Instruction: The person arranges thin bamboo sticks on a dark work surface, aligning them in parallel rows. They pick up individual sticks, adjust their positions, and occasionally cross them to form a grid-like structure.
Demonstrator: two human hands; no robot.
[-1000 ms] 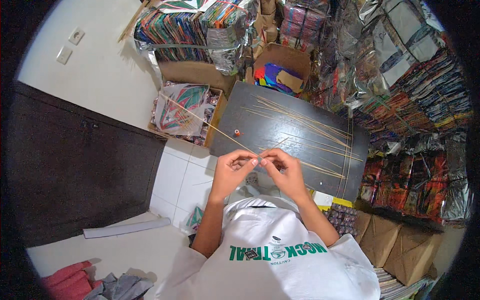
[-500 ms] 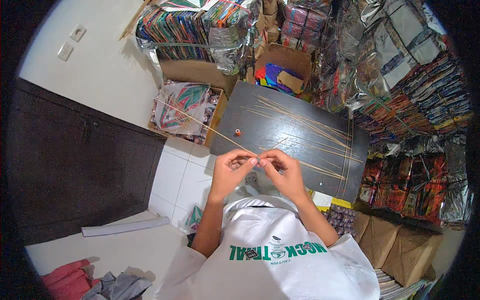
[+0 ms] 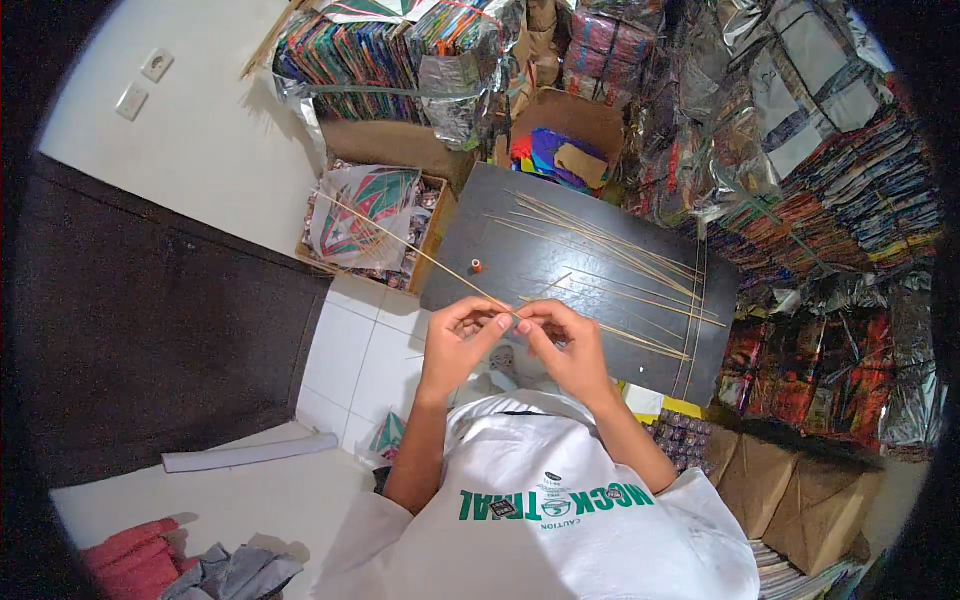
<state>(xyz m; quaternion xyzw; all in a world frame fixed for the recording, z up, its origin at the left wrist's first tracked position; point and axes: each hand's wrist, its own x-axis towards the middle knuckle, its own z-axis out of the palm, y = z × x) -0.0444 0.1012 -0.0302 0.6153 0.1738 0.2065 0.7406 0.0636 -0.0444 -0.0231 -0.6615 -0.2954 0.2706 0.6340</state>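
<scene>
My left hand [image 3: 462, 338] and my right hand [image 3: 565, 342] meet over the near edge of a dark table, fingers pinched together. Between their fingertips is a long thin bamboo stick [image 3: 420, 250], slanting away to the far left over a box. A shorter stick end [image 3: 557, 283] shows just beyond my right fingers; whether it is joined to the long one I cannot tell. The exact pinch point is partly hidden by my thumbs. On the table, a small orange-red spool of thread [image 3: 476, 266] stands beyond my left hand.
Several loose bamboo sticks [image 3: 610, 240] lie across the dark table [image 3: 455, 215]. A box [image 3: 435, 215] at the left holds a kite-like sheet with green and red shapes [image 3: 370, 205]. Behind the table is a carton [image 3: 600, 115] of coloured pieces. Wrapped stacks [image 3: 840, 200] crowd the right side.
The long stick's far end has shifted slightly up and to the right. Both hands stay in nearly the same place, still pinched together.
</scene>
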